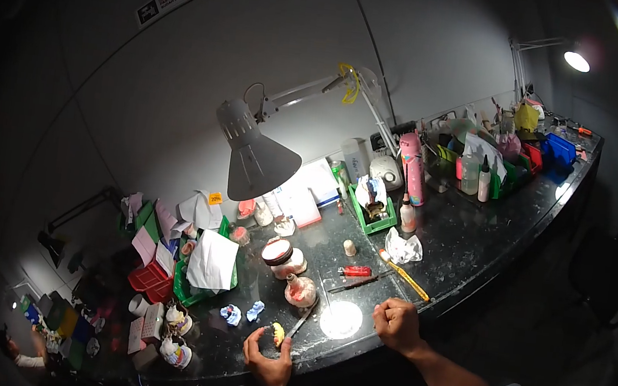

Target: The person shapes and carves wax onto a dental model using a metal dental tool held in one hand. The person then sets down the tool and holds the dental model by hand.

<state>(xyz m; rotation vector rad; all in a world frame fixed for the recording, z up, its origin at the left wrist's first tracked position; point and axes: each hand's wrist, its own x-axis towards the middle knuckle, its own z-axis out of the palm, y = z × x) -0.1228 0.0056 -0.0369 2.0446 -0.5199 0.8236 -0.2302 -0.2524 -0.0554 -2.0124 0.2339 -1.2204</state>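
My left hand is at the front edge of the dark bench, its thumb and fingers curved around a small yellow piece. A thin metal tool lies close to its fingertips. To the right, my right hand is closed with its fingers curled in; what it holds, if anything, is hidden. Between the hands lies a bright white disc. Just behind the left hand are a round jar with pink stains and two blue-and-white lumps, one of them a crumpled piece.
A lamp hangs over the bench. Green bins with papers and bottles stand behind. A yellow-handled tool, a red object and crumpled tissue lie ahead of the right hand. Another person is at far left.
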